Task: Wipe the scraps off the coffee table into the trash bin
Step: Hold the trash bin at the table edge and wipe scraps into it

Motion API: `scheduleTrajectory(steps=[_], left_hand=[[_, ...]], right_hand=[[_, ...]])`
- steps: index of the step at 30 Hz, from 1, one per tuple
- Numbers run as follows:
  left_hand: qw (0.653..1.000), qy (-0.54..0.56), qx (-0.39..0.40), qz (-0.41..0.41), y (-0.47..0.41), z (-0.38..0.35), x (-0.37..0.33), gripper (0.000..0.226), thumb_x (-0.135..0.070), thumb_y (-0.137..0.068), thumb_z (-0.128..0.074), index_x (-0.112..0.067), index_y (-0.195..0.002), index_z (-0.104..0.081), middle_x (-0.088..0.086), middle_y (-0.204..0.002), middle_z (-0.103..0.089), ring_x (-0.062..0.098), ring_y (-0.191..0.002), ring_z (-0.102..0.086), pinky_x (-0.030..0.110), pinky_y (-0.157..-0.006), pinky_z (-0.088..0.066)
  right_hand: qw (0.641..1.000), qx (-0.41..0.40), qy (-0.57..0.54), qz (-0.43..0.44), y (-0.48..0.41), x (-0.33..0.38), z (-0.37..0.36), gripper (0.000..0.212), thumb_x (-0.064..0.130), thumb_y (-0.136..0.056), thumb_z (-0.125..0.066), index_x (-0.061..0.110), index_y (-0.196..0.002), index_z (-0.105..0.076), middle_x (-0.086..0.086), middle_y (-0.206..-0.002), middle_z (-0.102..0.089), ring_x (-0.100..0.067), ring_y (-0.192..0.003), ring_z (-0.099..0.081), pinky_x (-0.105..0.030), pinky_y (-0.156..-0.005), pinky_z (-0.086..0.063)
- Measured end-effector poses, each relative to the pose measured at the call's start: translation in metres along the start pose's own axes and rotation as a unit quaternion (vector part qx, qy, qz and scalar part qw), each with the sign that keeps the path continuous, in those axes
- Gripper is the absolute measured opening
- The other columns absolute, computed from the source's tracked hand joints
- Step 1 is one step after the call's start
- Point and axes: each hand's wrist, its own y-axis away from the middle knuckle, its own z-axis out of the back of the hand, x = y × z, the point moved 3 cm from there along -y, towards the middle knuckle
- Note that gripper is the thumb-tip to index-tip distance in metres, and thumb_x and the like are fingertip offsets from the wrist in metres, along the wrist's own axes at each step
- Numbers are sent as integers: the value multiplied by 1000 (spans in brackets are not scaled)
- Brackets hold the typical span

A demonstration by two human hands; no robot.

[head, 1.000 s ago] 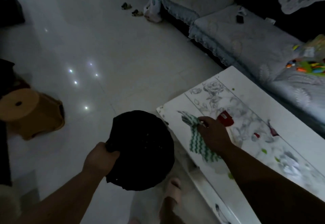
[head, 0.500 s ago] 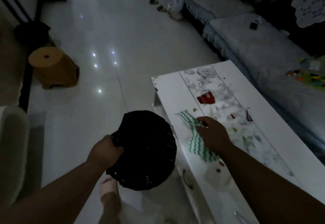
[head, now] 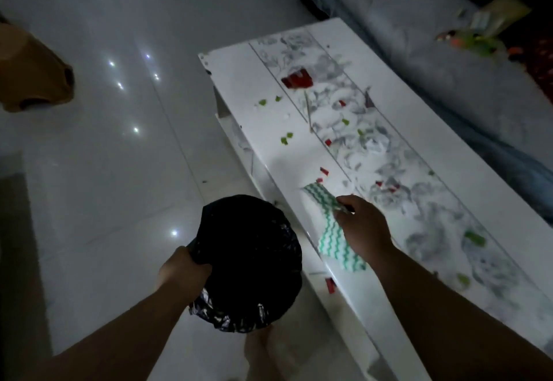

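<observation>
Both forearms are bare, no sleeves in view. The left hand (head: pixel 182 270) and right hand (head: pixel 363 226) wear no gloves, rings or watch.

Brown stool (head: pixel 33 75) cut off; sofa clutter (head: pixel 475 39) blurred.

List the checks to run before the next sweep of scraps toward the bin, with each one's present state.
1. Cloth held under right hand, flat on table: ok.
2. Left hand gripping bin rim: ok.
3. Bin mouth beside the table's near edge: ok; whether it sits below the edge: cannot tell.
4. Scraps cleared: not ok; green bits and the large red piece lie beyond the cloth.
5. Nothing fallen off: not ok; a red scrap lies on the lower ledge.
</observation>
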Motion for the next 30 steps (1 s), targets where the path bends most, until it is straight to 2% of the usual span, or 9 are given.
scheduleTrajectory(steps=[4, 8, 12, 16, 18, 21, 24, 28, 30], left_hand=[[1000, -5, 16, -14, 23, -59, 21, 17, -23, -73, -62, -10, -75, -53, 5, -55, -54, 21, -51, -55, 23, -45, -34], [1000, -20, 22, -5, 44, -102, 33, 20, -24, -72, -64, -6, -79, -58, 8, -56, -58, 25, -53, -59, 23, -45, -34], [998, 6, 56, 14, 73, -145, 35, 31, -27, -71, -66, -4, -92, -65, 17, -71, -68, 34, -64, -65, 29, -53, -44], [997, 22, 64, 28, 97, -179, 20, 26, -36, -55, -56, -13, -67, -57, 17, -66, -68, 33, -59, -64, 34, -56, -48], [997, 34, 59, 31, 104, -196, 10, 21, -35, -59, -58, -17, -58, -47, 15, -61, -62, 29, -55, -58, 32, -55, -41], [998, 38, 33, 42, 103, -216, -1, 35, -22, -77, -67, -22, -55, -39, 7, -54, -49, 23, -53, -50, 33, -58, -40], [999, 19, 8, 39, 101, -229, -2, 38, -23, -75, -68, -24, -54, -36, 4, -51, -43, 22, -50, -47, 32, -55, -38], [999, 5, 0, 40, 89, -241, 11, 30, -21, -83, -66, -26, -66, -42, 6, -59, -51, 28, -56, -54, 33, -55, -41], [999, -10, -19, 46, 85, -245, 16, 17, -25, -83, -67, -18, -87, -52, 8, -68, -56, 30, -62, -56, 33, -56, -44]], right_hand=[[996, -57, -27, -68, 50, -81, -2, 29, 19, -84, -58, 17, -112, -65, -7, -111, -69, -29, -103, -61, -26, -80, -39], [988, -104, -2, -116, 85, -151, 14, 29, 14, -83, -58, 14, -111, -67, -11, -113, -69, -31, -111, -58, -24, -91, -30], [976, -127, 21, -176, 118, -230, 38, 30, 15, -86, -58, 9, -114, -65, -18, -116, -67, -34, -110, -58, -34, -91, -42], [949, -159, -19, -271, 131, -307, 50, 30, 18, -89, -56, 7, -116, -63, -22, -115, -65, -38, -108, -56, -40, -92, -42], [936, -169, -20, -309, 132, -341, 51, 31, 20, -89, -55, 7, -117, -62, -22, -118, -64, -39, -110, -55, -40, -93, -42], [927, -166, 13, -335, 132, -381, 53, 32, 22, -91, -52, 9, -118, -62, -22, -119, -63, -40, -110, -55, -41, -95, -40], [908, -187, 21, -374, 127, -415, 56, 33, 23, -92, -50, 8, -119, -61, -24, -120, -62, -42, -110, -55, -43, -96, -39], [835, -315, -75, -445, 108, -438, 53, 35, 21, -92, -52, -1, -117, -60, -28, -118, -61, -43, -111, -54, -43, -91, -42], [824, -301, -147, -457, 98, -450, 48, 35, 19, -88, -53, -2, -116, -59, -29, -115, -62, -44, -108, -57, -41, -82, -46]])
